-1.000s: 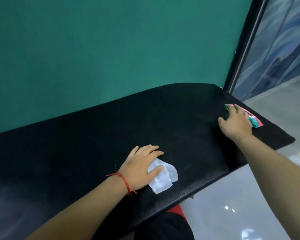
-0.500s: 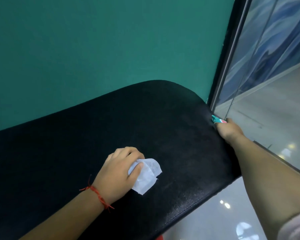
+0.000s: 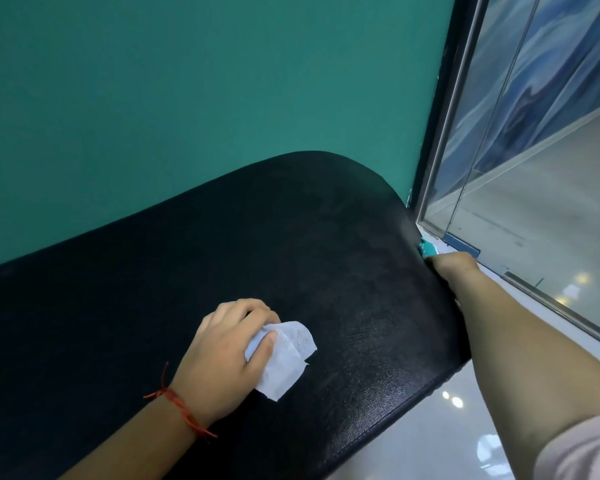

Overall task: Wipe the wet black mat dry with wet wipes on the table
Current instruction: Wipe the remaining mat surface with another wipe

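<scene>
The black mat (image 3: 291, 244) covers the table from the left edge to a rounded right end. My left hand (image 3: 226, 355), with a red thread at the wrist, grips a crumpled white wet wipe (image 3: 284, 358) against the mat near its front middle. My right hand (image 3: 454, 271) reaches past the mat's right edge and holds the teal wipes packet (image 3: 428, 249). Only a corner of the packet shows, and my fingers there are hidden behind the mat's edge.
A green wall (image 3: 187, 98) rises right behind the mat. A glass panel in a dark frame (image 3: 520, 168) stands at the right. Glossy pale floor (image 3: 430, 427) lies below the table's front edge.
My left hand went from flat on the wipe to curled around it. My right hand carried the packet from the mat's right end off past its edge. The view swung right.
</scene>
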`<state>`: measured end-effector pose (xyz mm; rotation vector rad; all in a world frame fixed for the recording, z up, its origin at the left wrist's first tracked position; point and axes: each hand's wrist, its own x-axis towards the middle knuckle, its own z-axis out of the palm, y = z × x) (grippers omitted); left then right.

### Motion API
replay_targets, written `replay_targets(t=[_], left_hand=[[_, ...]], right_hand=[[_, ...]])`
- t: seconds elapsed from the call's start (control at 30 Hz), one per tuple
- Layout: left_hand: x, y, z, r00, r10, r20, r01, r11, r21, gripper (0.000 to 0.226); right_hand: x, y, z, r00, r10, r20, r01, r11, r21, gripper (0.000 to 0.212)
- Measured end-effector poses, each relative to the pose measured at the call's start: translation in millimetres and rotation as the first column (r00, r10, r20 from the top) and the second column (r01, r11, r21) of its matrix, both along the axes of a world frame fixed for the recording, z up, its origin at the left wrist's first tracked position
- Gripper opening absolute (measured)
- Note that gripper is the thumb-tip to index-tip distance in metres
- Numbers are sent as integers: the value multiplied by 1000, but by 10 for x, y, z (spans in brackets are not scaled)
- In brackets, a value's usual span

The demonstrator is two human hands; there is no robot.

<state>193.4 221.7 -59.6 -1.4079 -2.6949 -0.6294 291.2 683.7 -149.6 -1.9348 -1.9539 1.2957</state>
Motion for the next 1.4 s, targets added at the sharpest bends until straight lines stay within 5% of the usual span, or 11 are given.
replay_targets(t=[0.33,0.57,0.73,1.03,1.27,1.4], left_hand=[[-47,-3,-6,998,12,58,-14,999,47,13],[-126,-247,114,999,43,21,-44,998,37,10],[-312,-814,195,975,217,54,-219,975,31,11],[-719,-2258,390,763,525,377,-618,763,190,10],[-945,-3477,346,727,660,189,-683,723,103,12],[-941,-3988,167,683,709,176,-725,688,40,28]], right_hand=[[-67,-301,685,984,164,-75,-136,947,291,33],[-410,-1182,1305,920,391,-33,-306,768,563,46],[-839,-2330,1316,736,670,101,-588,557,586,47],[-1485,-4252,1288,500,861,87,-733,368,572,49],[-1588,-5396,1233,300,946,121,-792,176,584,70],[-1419,-6053,1075,179,936,302,-708,-90,700,61]])
